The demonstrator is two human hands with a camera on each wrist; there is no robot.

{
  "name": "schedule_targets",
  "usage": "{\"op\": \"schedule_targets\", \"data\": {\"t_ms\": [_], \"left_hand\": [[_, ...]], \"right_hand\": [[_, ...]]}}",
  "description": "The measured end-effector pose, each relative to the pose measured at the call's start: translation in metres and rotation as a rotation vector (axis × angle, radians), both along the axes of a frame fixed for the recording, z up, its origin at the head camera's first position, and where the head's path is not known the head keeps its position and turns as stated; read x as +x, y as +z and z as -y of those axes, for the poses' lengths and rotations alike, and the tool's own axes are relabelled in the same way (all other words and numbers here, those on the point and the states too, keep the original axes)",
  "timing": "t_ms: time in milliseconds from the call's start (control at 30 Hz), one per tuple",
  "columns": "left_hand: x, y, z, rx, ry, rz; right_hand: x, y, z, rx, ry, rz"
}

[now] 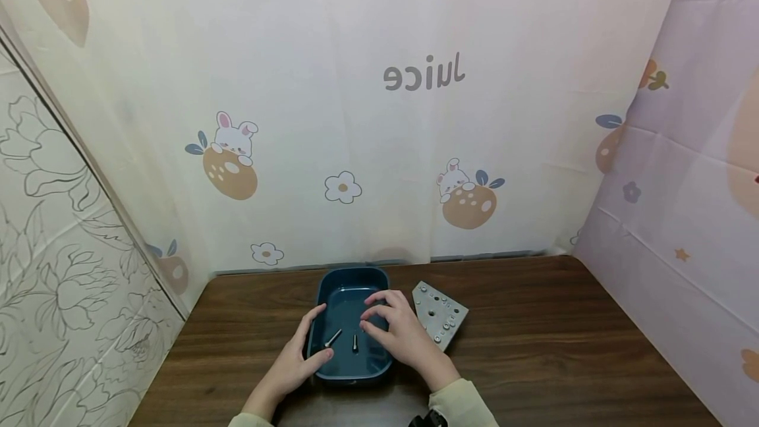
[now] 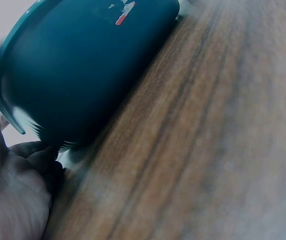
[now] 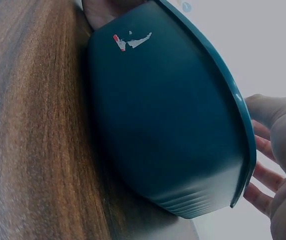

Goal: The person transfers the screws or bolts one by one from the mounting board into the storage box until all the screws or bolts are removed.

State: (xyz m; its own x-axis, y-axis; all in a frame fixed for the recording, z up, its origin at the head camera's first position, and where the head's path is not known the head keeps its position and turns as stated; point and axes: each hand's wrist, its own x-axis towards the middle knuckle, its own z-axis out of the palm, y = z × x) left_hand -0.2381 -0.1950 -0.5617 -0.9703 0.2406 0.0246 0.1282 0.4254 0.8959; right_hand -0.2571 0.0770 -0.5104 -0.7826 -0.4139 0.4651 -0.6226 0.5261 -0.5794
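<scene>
A dark teal tray [image 1: 350, 371] stands on the table, with two small metal bolts [image 1: 333, 338] lying apart inside it. My left hand [image 1: 294, 358] grips the tray's left side, its thumb over the rim; in the left wrist view, curled fingers [image 2: 38, 155] meet the tray's outer wall [image 2: 83, 70]. Over the tray's right rim hovers my right hand [image 1: 397, 328], fingers loosely bent and spread above the inside, with no object visible between them. The right wrist view shows that hand's fingers [image 3: 266, 175] beyond the tray's rim [image 3: 240, 107].
Right of the tray, partly behind the right forearm, a grey metal plate [image 1: 431, 321] with several holes and fasteners lies at an angle. The brown wooden table [image 1: 534, 335] ends at a patterned curtain [image 1: 379, 117] at the back.
</scene>
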Motion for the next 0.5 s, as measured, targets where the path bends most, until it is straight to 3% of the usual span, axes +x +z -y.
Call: {"op": "schedule_targets", "data": {"t_ms": [500], "left_hand": [[0.0019, 0.0033, -0.0006, 0.026, -0.01, 0.002]], "right_hand": [[0.0008, -0.0002, 0.0022, 0.016, -0.001, 0.01]]}}
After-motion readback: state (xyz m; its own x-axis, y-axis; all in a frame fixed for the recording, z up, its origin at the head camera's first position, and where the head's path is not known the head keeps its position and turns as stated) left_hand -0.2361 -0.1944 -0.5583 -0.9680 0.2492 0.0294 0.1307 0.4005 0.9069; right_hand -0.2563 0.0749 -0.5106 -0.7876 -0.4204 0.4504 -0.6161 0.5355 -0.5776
